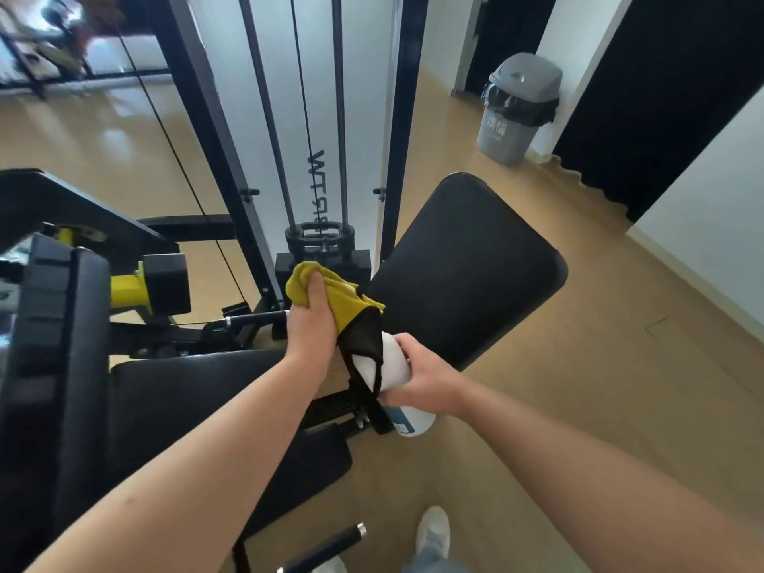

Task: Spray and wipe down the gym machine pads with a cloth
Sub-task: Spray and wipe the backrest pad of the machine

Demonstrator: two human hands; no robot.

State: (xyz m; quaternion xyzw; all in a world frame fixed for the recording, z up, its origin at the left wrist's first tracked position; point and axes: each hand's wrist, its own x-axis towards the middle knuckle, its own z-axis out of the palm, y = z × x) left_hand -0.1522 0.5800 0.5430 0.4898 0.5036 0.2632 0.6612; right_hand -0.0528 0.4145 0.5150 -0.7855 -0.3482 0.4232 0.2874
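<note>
My left hand (311,324) grips a bunched yellow cloth (335,295) whose black underside (364,337) hangs down over the top of a white spray bottle (397,366). My right hand (417,376) holds that bottle around its body, tilted, with its base (413,423) pointing toward me. The bottle's nozzle is hidden behind the cloth. Both hands hover between two black pads of the gym machine: a large angled back pad (467,266) to the right and a flat seat pad (186,390) to the left.
The machine's black frame and weight-stack rails (310,130) rise straight ahead, with a yellow adjuster (132,289) and another pad (53,324) at left. A grey bin (516,113) stands by the far wall. A black handle bar (326,547) and my white shoe (434,531) are below.
</note>
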